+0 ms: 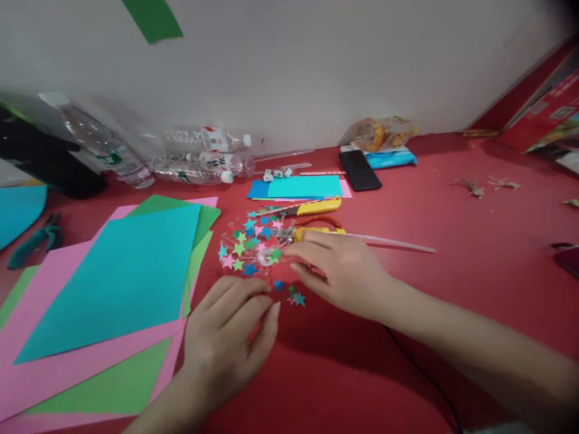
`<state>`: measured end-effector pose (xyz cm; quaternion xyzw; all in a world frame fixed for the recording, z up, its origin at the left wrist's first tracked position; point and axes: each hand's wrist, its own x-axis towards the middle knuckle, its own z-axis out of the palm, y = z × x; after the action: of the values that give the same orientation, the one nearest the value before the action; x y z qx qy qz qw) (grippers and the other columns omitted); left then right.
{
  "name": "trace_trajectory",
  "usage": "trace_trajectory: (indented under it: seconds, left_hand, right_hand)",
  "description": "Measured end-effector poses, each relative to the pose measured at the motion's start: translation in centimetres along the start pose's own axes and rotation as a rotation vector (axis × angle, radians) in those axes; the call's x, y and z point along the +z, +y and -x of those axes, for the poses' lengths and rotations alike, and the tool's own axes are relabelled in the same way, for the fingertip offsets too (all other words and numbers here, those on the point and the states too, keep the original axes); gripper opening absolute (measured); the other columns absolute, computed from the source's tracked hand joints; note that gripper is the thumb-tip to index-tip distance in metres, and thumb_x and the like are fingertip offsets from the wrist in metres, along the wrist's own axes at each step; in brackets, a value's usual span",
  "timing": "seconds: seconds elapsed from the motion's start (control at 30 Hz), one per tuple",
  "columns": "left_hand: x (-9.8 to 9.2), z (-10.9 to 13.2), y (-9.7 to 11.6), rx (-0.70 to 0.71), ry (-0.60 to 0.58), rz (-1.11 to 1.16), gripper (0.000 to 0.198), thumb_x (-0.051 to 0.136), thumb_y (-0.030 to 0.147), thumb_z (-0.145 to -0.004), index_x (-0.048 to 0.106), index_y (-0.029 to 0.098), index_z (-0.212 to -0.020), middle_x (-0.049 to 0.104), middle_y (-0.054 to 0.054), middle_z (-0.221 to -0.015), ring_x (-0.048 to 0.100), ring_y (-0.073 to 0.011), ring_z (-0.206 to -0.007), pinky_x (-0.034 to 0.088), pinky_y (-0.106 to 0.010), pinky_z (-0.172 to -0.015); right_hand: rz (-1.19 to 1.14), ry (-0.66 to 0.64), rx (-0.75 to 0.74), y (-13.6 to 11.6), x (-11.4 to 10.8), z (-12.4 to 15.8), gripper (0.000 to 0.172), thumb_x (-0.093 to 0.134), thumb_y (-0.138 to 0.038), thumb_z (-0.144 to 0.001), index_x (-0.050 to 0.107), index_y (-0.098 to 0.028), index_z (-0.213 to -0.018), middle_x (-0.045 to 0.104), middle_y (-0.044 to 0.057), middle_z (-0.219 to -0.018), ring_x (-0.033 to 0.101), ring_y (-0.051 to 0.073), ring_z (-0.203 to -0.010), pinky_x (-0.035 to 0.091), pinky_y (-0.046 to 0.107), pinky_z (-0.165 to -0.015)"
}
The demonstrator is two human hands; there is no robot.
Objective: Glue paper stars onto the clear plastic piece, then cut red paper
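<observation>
My left hand (230, 337) rests low over the red table, fingers curved and thumb apart, with nothing visible in it. Small blue and pink paper stars, such as the blue star (279, 285), lie just beyond its fingertips. From the right reaches my right hand (344, 271), its fingers stretched out and a gap between thumb and index. Its index tip is at a green paper star (275, 255); whether they touch I cannot tell. Several coloured stars lie on a clear plastic piece (263, 257). Partly behind the right hand are yellow-handled pliers (312, 232).
Coloured paper sheets (122, 271) spread on the left, near teal pliers (38, 241). Behind stand or lie clear bottles (194, 172), paper strips (303, 187), a yellow utility knife (319, 206) and a black phone (360, 170). A clear straw (398, 243) points right.
</observation>
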<state>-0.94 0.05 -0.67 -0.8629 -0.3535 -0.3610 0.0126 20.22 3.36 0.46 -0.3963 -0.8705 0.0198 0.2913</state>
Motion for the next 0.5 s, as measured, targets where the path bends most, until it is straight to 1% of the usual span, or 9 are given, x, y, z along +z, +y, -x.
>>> trace_trajectory:
  seconds: [0.1, 0.17, 0.27, 0.37, 0.5]
  left_hand:
    - [0.05, -0.45, 0.01, 0.033, 0.055, -0.151, 0.011, 0.068, 0.009, -0.074, 0.065, 0.018, -0.078, 0.073, -0.012, -0.109, 0.061, -0.0291, -0.097, 0.046, -0.044, -0.082]
    - [0.13, -0.68, -0.08, 0.019, 0.045, -0.174, 0.011, 0.069, 0.010, -0.074, 0.066, 0.020, -0.078, 0.072, -0.010, -0.115, 0.061, -0.0318, -0.104, 0.044, -0.048, -0.086]
    - [0.25, -0.87, -0.20, 0.035, 0.030, -0.171, 0.014, 0.070, 0.009, -0.073, 0.065, 0.020, -0.079, 0.074, -0.009, -0.111, 0.063, -0.0312, -0.103, 0.045, -0.049, -0.088]
    - [0.27, -0.88, -0.28, 0.054, 0.034, -0.177, 0.014, 0.070, 0.008, -0.073, 0.064, 0.019, -0.079, 0.075, -0.011, -0.108, 0.065, -0.0313, -0.100, 0.045, -0.050, -0.086]
    - [0.22, -0.66, -0.40, 0.041, 0.042, -0.167, 0.014, 0.069, 0.008, -0.074, 0.064, 0.019, -0.080, 0.075, -0.011, -0.109, 0.065, -0.0302, -0.100, 0.045, -0.049, -0.087]
  right_hand:
    - [0.027, 0.090, -0.076, -0.01, 0.65, 0.18, 0.024, 0.044, -0.019, -0.097, 0.066, -0.014, -0.107, 0.066, 0.008, -0.089, 0.060, 0.018, -0.079, 0.041, 0.027, -0.065]
    - [0.043, 0.135, -0.108, 0.00, 0.93, 0.32, 0.026, 0.043, -0.018, -0.097, 0.065, -0.012, -0.110, 0.065, 0.007, -0.084, 0.058, 0.017, -0.074, 0.040, 0.027, -0.061]
    - [0.074, 0.137, -0.129, 0.02, 1.02, 0.38, 0.026, 0.045, -0.017, -0.096, 0.067, -0.011, -0.107, 0.063, 0.006, -0.078, 0.058, 0.018, -0.069, 0.038, 0.027, -0.056]
    - [0.090, 0.130, -0.134, -0.01, 0.92, 0.33, 0.025, 0.045, -0.017, -0.096, 0.067, -0.010, -0.105, 0.063, 0.007, -0.079, 0.059, 0.018, -0.072, 0.038, 0.027, -0.056]
    - [0.088, 0.131, -0.155, -0.15, 0.82, 0.36, 0.025, 0.045, -0.017, -0.096, 0.065, -0.011, -0.110, 0.064, 0.005, -0.080, 0.058, 0.017, -0.071, 0.037, 0.027, -0.055]
